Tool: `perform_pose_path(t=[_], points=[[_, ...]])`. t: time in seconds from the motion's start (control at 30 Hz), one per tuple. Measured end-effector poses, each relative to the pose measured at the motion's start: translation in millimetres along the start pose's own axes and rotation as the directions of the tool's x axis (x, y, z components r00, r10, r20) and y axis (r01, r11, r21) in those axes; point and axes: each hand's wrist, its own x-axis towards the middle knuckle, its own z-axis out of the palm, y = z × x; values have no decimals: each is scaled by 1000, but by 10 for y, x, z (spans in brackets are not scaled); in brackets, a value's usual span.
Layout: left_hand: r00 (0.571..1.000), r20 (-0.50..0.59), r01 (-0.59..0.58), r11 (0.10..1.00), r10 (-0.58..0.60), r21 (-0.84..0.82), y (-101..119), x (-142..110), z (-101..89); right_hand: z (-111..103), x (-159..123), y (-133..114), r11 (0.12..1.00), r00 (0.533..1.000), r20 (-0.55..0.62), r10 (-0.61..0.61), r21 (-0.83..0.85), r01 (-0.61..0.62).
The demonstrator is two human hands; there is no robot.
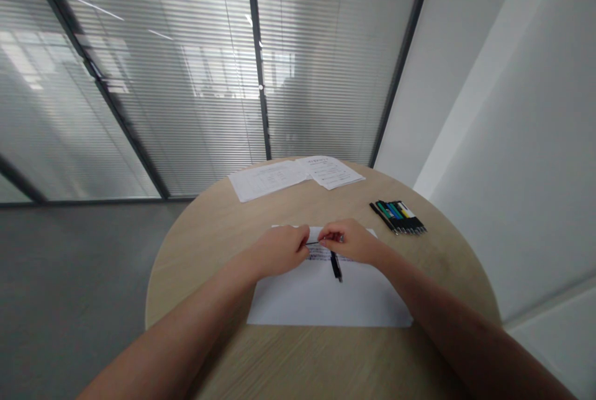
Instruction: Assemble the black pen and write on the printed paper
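Note:
A thin dark pen refill (312, 243) spans the small gap between my two hands, above a white sheet of paper (326, 300). My left hand (285, 250) has its fingers closed around the refill's left end. With a pinch of thumb and fingers, my right hand (348, 240) grips the other end. Just below the right hand is a black pen (336, 267), which appears to lie on the sheet; its upper end is close to my fingers. Lines of dark handwriting show on the paper, partly hidden by both hands.
Several pens (399, 217) with black, green, blue and yellow parts lie side by side at the right of the round wooden table (195, 226). Printed sheets (274, 179) lie at its far edge. Beyond stand a glass partition with blinds and a white wall.

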Motion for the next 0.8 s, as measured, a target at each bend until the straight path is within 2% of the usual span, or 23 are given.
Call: perform_pose_path(t=[0.33,0.5,0.8], points=[[1000,-18,1,1000,-2,-12,-4,0,-8,-4,-8,-6,1000,1000,18,19,10,-19],[1000,26,3,1000,-2,-24,7,-3,0,47,-9,16,1000,999,30,10,-12,-10],[995,92,-28,996,35,-81,23,-12,41,166,-2,-2,1000,990,138,4,-21,-1]])
